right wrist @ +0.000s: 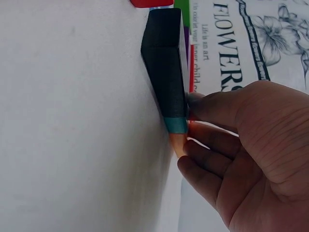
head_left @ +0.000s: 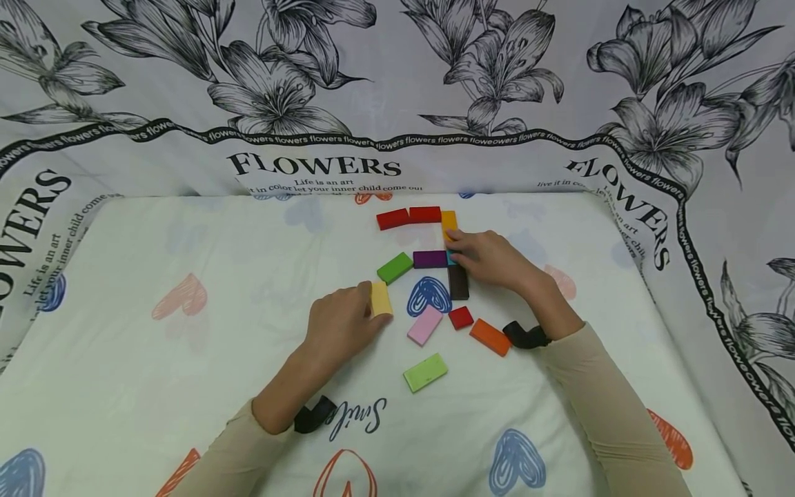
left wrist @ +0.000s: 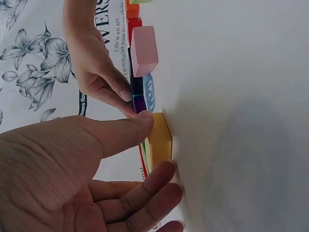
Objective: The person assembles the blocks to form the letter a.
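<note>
My left hand [head_left: 341,321] pinches a pale yellow block [head_left: 381,299] between thumb and fingers; the left wrist view shows the thumb on the yellow block's [left wrist: 160,137] top end. That block sits just below a green block [head_left: 395,268]. My right hand [head_left: 497,259] has its fingertips at the join of an orange-yellow block [head_left: 449,219] and a small teal block [head_left: 450,259], partly covering both. I cannot tell whether it grips either one. In the right wrist view, the dark brown block [right wrist: 164,72] meets the teal block [right wrist: 175,125]. A purple block [head_left: 430,259] lies beside the teal one.
Two red blocks [head_left: 425,215] lie end to end at the far side. Nearer me are a pink block [head_left: 425,326], a small red block [head_left: 461,317], an orange block [head_left: 489,337] and a light green block [head_left: 425,373]. A printed cloth [head_left: 348,414] covers the surface.
</note>
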The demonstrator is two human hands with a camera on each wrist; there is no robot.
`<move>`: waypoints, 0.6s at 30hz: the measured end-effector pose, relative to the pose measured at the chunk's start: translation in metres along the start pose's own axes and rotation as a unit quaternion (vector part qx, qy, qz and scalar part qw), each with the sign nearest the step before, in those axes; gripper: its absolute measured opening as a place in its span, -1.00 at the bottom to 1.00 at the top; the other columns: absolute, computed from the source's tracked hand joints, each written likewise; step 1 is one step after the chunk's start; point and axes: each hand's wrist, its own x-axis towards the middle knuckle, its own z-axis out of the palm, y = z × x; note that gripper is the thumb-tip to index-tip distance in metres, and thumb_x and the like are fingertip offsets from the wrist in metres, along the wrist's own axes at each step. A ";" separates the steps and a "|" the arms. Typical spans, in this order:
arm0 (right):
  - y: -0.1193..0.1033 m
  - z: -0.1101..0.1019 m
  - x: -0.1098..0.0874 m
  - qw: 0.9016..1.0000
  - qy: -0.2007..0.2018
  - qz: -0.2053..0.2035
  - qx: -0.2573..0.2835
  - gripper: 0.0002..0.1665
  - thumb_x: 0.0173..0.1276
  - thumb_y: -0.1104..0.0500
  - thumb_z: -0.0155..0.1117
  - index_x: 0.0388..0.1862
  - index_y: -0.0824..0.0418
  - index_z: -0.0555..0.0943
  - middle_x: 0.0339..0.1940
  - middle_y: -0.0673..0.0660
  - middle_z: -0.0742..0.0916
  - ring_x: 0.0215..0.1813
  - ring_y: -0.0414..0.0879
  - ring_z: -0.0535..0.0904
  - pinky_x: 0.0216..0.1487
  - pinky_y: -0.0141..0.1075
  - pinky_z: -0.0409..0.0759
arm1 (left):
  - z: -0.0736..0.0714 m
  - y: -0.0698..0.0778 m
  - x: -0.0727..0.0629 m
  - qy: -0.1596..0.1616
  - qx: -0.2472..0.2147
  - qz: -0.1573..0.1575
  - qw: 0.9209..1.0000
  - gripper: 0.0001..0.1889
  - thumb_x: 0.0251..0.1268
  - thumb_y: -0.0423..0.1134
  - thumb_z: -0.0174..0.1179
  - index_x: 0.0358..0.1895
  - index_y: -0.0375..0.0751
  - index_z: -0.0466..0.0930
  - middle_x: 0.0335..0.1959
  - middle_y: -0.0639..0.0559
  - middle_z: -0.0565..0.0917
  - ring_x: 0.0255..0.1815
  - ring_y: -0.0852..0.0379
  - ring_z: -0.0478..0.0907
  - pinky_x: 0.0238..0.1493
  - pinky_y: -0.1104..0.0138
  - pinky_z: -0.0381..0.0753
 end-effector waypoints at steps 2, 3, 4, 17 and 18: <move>0.001 0.000 0.000 1.000 0.000 0.001 0.002 -0.50 0.61 0.18 0.25 0.45 0.24 0.55 0.61 0.19 0.50 0.62 0.24 0.42 0.57 0.12 0.43 | 0.000 0.001 0.000 0.001 0.003 -0.001 1.000 -0.59 0.28 0.04 0.50 -0.10 -0.23 0.65 -0.64 0.03 0.49 -0.59 0.12 0.41 -0.52 0.34 0.27; 0.001 0.000 0.000 1.000 0.001 0.000 0.002 -0.51 0.61 0.18 0.25 0.45 0.24 0.55 0.61 0.19 0.50 0.62 0.24 0.42 0.57 0.12 0.44 | 0.000 0.001 0.000 0.002 0.004 -0.001 1.000 -0.58 0.28 0.05 0.50 -0.09 -0.24 0.65 -0.64 0.04 0.49 -0.59 0.12 0.41 -0.52 0.34 0.27; 0.001 0.000 0.000 1.000 0.001 -0.001 0.002 -0.51 0.61 0.18 0.25 0.45 0.24 0.55 0.61 0.19 0.50 0.62 0.24 0.42 0.57 0.12 0.44 | 0.000 0.001 0.000 0.003 0.005 -0.002 1.000 -0.57 0.28 0.05 0.50 -0.09 -0.24 0.65 -0.64 0.04 0.48 -0.59 0.13 0.40 -0.52 0.34 0.26; 0.002 0.001 0.001 1.000 0.000 -0.007 0.006 -0.50 0.61 0.19 0.24 0.46 0.24 0.54 0.61 0.19 0.50 0.62 0.24 0.41 0.57 0.12 0.45 | -0.007 0.016 -0.019 0.026 0.024 0.000 0.999 -0.33 0.27 0.08 0.50 0.34 -0.23 0.64 0.13 -0.18 0.78 0.07 -0.09 0.76 -0.08 0.10 0.81; 0.002 0.001 0.001 1.000 0.000 -0.006 0.006 -0.50 0.61 0.19 0.24 0.46 0.24 0.54 0.61 0.19 0.50 0.62 0.24 0.41 0.57 0.12 0.45 | -0.007 0.019 -0.020 0.023 0.021 0.005 0.999 -0.37 0.28 0.08 0.50 0.32 -0.21 0.66 0.14 -0.16 0.78 0.10 -0.08 0.76 -0.05 0.10 0.81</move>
